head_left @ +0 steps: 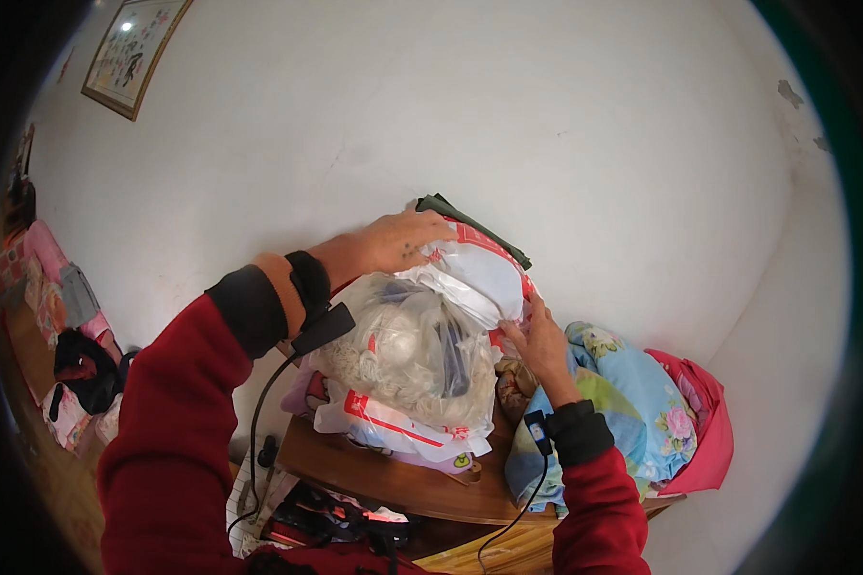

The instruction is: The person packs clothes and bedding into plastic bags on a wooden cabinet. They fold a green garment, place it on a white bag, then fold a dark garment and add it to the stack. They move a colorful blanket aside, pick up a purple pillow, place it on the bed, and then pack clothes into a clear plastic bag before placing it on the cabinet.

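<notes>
A full white plastic bag with red print leans against the wall at the back of a heap. My left hand grips its upper left side, the fingertips partly hidden by the bag. On its right edge my right hand pinches the plastic between thumb and fingers. Just in front of it lies a clear plastic bag with cream fluffy material and something dark inside. Beneath that is another white and red plastic bag. A dark green folded piece shows behind the held bag.
The heap stands on a brown wooden table. To the right sit a blue floral cloth bundle and a red-pink cloth. Black cables hang by both forearms. Clothes lie at far left; a framed picture hangs above.
</notes>
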Motion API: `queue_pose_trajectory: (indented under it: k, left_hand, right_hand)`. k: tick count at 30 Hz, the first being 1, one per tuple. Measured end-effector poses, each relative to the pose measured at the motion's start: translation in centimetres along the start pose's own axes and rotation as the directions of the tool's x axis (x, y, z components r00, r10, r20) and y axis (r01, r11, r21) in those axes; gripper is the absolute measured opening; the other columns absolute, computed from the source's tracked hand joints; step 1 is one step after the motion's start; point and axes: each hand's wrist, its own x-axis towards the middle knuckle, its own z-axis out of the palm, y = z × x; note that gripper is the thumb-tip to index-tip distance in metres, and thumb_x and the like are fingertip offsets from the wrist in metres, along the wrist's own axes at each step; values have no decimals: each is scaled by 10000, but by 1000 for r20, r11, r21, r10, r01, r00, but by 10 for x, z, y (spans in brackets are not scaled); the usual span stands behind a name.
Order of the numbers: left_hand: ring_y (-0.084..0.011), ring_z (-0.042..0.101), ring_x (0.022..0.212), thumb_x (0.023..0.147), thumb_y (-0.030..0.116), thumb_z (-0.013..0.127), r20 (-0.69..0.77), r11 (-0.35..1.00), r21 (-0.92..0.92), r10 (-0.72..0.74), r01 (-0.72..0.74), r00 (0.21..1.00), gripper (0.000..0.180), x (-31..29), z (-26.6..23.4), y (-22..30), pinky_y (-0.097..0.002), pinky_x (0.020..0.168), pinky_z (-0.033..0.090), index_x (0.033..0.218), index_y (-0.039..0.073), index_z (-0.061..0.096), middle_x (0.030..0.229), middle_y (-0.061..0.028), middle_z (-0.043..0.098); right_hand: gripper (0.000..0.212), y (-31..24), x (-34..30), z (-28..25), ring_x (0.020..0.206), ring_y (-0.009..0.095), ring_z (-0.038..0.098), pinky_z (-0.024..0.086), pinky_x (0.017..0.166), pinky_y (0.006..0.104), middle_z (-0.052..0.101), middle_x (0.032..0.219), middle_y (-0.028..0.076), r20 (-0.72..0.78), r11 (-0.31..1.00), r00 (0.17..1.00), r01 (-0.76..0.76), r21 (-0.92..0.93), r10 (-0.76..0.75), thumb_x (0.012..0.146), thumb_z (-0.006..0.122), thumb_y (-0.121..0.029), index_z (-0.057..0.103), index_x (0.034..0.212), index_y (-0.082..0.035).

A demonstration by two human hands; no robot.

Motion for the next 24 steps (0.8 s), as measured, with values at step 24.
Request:
queue_pose_trajectory:
  k: [24]
  left_hand:
    - [-302,495,870,662,-60,499,-59,996,-81,-34,29,998,616,-41,8,-28,-354,775,399,1247,124,447,945,-147,484]
  right_hand:
    - [487,-17,5,35,761,345,574,468,581,437,519,945,142,-81,979,981,169,-116,-178,691,641,-162,415,1115,-79]
